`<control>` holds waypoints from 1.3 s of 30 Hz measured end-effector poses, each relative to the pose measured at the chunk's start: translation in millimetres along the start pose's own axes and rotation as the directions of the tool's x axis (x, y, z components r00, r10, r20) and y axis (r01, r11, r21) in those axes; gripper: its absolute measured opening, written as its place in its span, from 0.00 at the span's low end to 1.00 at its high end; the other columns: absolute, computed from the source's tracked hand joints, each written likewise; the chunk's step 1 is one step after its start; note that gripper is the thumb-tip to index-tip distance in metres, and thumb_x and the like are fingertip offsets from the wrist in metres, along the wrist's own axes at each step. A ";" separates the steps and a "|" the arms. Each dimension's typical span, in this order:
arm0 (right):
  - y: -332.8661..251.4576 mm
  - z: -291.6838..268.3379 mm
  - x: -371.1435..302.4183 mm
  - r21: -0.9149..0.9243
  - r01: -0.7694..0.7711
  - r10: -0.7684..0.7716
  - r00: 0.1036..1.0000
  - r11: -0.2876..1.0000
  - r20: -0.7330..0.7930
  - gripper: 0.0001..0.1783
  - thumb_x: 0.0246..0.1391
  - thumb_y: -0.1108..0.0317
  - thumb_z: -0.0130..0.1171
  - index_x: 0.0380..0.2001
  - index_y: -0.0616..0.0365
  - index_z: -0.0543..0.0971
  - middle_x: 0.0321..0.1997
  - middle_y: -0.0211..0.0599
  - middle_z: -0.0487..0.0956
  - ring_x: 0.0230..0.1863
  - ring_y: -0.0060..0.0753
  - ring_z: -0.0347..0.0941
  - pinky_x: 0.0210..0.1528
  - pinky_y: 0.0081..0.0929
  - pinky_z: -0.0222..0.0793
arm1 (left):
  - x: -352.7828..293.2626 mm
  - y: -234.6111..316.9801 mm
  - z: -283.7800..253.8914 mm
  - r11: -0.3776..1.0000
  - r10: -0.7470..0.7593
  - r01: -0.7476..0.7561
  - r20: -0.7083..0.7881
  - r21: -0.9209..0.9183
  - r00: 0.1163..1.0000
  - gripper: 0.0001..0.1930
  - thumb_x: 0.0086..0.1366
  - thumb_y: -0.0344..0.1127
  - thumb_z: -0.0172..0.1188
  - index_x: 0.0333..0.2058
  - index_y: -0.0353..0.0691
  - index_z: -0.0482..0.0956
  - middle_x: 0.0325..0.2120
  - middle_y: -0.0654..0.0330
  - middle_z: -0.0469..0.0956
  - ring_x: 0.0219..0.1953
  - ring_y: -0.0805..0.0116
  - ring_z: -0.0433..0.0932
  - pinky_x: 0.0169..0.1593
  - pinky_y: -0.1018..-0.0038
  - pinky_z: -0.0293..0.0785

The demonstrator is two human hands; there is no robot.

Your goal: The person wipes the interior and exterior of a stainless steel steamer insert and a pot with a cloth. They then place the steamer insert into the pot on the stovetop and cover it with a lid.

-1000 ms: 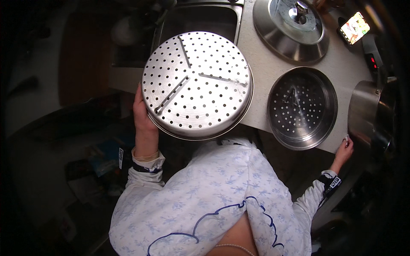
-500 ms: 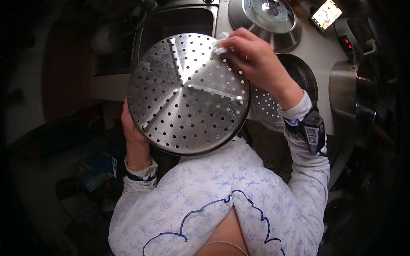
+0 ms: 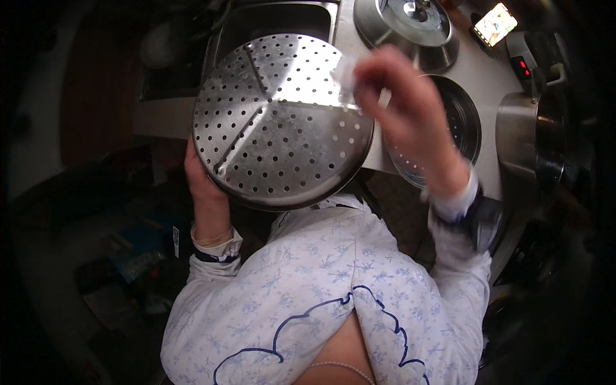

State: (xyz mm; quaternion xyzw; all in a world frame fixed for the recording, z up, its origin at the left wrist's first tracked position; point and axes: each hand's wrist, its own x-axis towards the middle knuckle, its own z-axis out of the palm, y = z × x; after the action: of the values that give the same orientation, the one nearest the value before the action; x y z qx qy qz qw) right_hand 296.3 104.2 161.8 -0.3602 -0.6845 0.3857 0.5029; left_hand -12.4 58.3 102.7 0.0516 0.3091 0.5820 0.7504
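A large round steel steamer tray (image 3: 276,128), punched with holes and creased by three ridges, is held up in front of me. My left hand (image 3: 203,179) grips its left edge; the thumb side shows while the other fingers are hidden behind the tray. At the upper right rim, my right hand (image 3: 407,102) is blurred by motion, its fingers bent round a crumpled white wipe (image 3: 345,74). The wipe lies at or just beside the tray's surface; contact is hard to make out.
Behind the tray is a steel sink (image 3: 279,20). On the counter stand a lidded steel pot (image 3: 410,32), a second perforated pan (image 3: 471,122), and a tall steel pot (image 3: 518,131) at the right. A lit phone (image 3: 495,25) and a device with red digits (image 3: 524,66) are at the far right.
The tray has risen slightly and tilted. My right hand has moved a little right along the rim with the wipe, now smeared by motion. My left hand keeps its grip.
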 end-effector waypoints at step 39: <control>-44.7 71.3 -58.1 -0.131 0.388 -0.238 0.762 0.912 0.602 0.15 0.37 0.76 0.58 0.34 0.62 0.74 0.33 0.38 0.71 0.33 0.38 0.68 0.34 0.30 0.66 | 1.0 5.2 15.7 0.996 0.035 -0.030 -0.047 0.086 0.998 0.22 0.69 0.47 0.39 0.51 0.38 0.70 0.48 0.55 0.74 0.48 0.60 0.74 0.54 0.64 0.69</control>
State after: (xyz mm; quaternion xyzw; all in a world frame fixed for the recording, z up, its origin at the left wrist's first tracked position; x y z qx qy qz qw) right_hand 236.4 21.4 163.7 -0.1666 -0.8970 0.2972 0.2816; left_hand -8.5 65.3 117.2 0.0746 0.3509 0.5814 0.7302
